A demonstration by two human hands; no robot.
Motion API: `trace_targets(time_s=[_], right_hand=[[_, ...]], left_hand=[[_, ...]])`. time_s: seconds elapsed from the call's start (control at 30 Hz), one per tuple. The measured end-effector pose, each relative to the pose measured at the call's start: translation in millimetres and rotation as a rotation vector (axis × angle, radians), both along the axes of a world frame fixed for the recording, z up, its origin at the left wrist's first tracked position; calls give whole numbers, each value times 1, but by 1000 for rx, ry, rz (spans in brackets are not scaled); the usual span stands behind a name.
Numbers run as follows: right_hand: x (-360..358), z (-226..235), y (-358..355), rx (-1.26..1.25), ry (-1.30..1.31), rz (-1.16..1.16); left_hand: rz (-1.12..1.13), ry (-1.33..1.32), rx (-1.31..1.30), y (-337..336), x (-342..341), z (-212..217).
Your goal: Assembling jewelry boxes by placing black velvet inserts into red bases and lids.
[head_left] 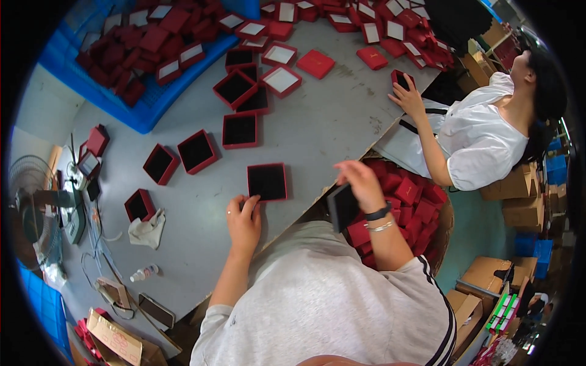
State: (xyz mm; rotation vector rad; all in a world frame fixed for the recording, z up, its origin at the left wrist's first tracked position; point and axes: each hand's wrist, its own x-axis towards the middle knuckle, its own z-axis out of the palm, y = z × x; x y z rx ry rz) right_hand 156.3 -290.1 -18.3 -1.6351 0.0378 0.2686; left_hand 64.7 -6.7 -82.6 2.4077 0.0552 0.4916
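Note:
An open red box (267,182) with a black inside lies on the grey table in front of me. At its near left corner is my left hand (244,218), fingers bent and fingertips closed on the box's edge. My right hand (362,186) is raised past the table edge, above a big carton of red boxes. A black, flat, square piece (343,208) hangs tilted beneath its fingers, apparently gripped by them; the palm partly hides the hold. Several more open red boxes with black insides, such as one red box (197,152), lie to the left and beyond.
A blue crate (146,116) heaped with red boxes and lids stands far left. More lids (281,80) lie across the back. The carton (448,235) is at my right. Across the corner, a person (482,131) holds a small box. A cloth (146,230), bottle (144,272) and fan are left.

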Motion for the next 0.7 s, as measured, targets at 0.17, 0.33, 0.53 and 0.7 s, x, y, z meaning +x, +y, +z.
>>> trace_targets(time_s=[0.17,0.33,0.53,0.7], right_hand=[[-15,-9,49,287,134,412],[-18,-23,37,256,159,271],[151,-7,46,-395,-255,155],[246,-37,71,-857,-534,304]], left_hand=[[-16,31,-143,-1,3,3],[-96,13,-103,-1,16,-5],[-292,90,57,-19,52,23],[-306,120,-130,-14,46,7]])
